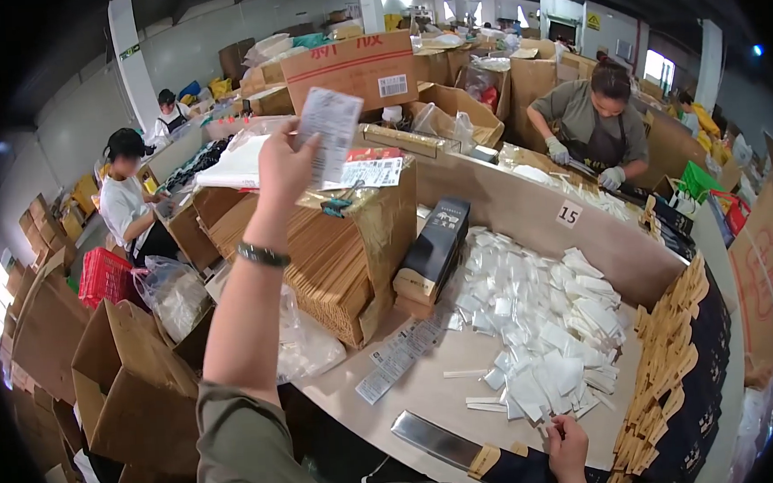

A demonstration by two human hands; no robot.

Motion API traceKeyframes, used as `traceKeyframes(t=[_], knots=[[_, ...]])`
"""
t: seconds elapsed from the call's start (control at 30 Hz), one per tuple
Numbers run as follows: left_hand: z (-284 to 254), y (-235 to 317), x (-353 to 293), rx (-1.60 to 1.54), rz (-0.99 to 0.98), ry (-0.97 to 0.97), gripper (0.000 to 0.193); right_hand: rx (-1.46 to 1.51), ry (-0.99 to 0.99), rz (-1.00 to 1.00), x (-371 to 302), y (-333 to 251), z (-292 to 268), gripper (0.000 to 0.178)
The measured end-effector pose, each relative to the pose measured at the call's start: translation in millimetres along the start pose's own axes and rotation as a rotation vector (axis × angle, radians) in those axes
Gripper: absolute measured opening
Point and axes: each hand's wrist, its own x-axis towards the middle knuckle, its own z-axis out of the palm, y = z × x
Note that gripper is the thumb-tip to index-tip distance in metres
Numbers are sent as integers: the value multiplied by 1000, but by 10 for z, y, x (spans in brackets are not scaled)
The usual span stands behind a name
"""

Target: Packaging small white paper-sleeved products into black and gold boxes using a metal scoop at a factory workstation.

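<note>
My left hand (286,163) is raised over a cardboard stack and pinches a white printed paper slip (334,131) between thumb and fingers. Down at the front of the table, my right hand (567,447) has its fingers closed at the near edge of a pile of flat white packets (532,308); they appear to pinch the end of one packet. Close to the right hand lie a silver strip-shaped sleeve (438,437) and dark blue sleeves with tan ends (515,468). More printed slips (399,358) lie on the tabletop.
A dark box (436,249) stands beside the packed cardboard sheets (295,274). Tan-ended dark sleeves (670,383) line the table's right edge. A low partition (526,206) separates me from a gloved co-worker (605,122). Open cartons (134,390) stand at left, where another person (132,199) works.
</note>
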Motion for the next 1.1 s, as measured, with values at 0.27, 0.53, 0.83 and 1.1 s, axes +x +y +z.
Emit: traceKeyframes(t=[0.27,0.53,0.83,1.1], knots=[[202,-806,240,775,-17,-223,52,-160,17,-44,-85,145,123,22],[807,496,-1559,134,470,-565,18,-58,102,201,246,-40,3,12],[2237,-33,-2985,-49,434,-729,11,-386,-133,11,448,81,444,11],[1758,146,-2837,153,343,-856,30,-264,-31,-74,446,95,400,10]])
